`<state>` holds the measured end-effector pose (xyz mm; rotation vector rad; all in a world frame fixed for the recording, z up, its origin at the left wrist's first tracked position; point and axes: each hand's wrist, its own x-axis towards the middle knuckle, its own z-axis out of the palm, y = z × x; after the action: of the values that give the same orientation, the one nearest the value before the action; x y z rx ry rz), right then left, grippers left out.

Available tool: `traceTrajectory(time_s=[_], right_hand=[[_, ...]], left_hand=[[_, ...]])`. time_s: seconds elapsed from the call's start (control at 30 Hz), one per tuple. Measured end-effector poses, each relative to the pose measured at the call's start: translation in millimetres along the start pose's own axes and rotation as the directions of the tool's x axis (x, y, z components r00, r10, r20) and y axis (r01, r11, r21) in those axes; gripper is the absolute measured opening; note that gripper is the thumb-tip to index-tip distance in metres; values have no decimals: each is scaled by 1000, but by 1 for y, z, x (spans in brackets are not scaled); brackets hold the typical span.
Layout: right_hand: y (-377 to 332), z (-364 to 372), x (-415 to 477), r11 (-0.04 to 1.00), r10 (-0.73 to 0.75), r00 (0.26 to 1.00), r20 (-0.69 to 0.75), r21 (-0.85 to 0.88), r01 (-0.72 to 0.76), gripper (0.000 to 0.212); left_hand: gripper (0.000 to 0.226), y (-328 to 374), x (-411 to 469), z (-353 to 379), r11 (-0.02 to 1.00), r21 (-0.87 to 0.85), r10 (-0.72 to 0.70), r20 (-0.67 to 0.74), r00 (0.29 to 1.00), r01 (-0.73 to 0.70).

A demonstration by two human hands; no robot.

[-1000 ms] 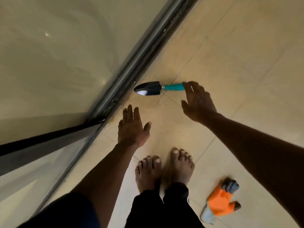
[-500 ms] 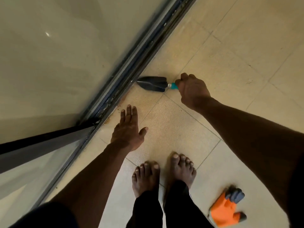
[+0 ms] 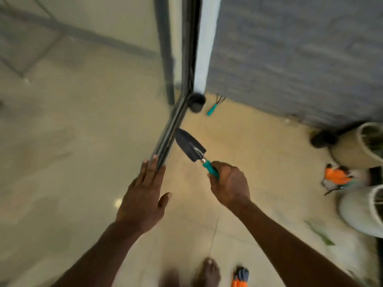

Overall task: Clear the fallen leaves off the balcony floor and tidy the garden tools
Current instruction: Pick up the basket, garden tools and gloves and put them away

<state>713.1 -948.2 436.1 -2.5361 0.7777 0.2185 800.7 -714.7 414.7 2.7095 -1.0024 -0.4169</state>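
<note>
Trowel is gripped in my right hand, fingers curled round its teal handle. Its long axis runs diagonally away from those fingers, blade tip pointing up-left at the door track. My left hand is flat, fingers together, thumb splayed, fingertips by the track.

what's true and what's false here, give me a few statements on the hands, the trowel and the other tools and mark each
The right hand grips the trowel by its teal handle. True.
The left hand also grips a tool. False: it is open and holds nothing.
A teal-handled hand rake lies on the floor near the grey wall. True.
The trowel's blade points back at the person. False: it points away, toward the door track.
</note>
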Motion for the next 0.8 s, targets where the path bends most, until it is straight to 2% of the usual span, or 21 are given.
traceTrajectory(time_s=[0.17, 0.27, 0.33, 0.4, 0.57, 0.7, 0.8], right_hand=[[-17, -192, -79, 989, 111, 978, -176, 118, -91, 31], [-15, -262, -131, 970, 168, 931, -324, 224, -97, 33], [-10, -298, -169, 944, 253, 881, -400, 300, -135, 34], [-4, -321, -200, 910, 337, 825, -453, 380, -163, 34], [7, -358, -270, 815, 531, 634, -562, 544, -200, 33], [12, -350, -337, 728, 675, 421, -606, 641, -245, 34], [7, -325, -391, 636, 771, 269, -577, 708, -305, 35]], left_hand=[[75, 111, 13, -175, 987, 65, 154, -100, 983, -148], [71, 167, 8, -231, 981, 60, 194, -186, 963, -186], [69, 210, -3, -259, 975, -2, 214, -242, 946, -221], [70, 251, -12, -274, 968, -71, 221, -212, 952, -241], [65, 341, -28, -296, 874, -193, 420, -158, 894, -445], [76, 382, -53, -296, 762, -225, 599, -112, 793, -608], [77, 394, -78, -283, 687, -218, 702, -45, 711, -693]])
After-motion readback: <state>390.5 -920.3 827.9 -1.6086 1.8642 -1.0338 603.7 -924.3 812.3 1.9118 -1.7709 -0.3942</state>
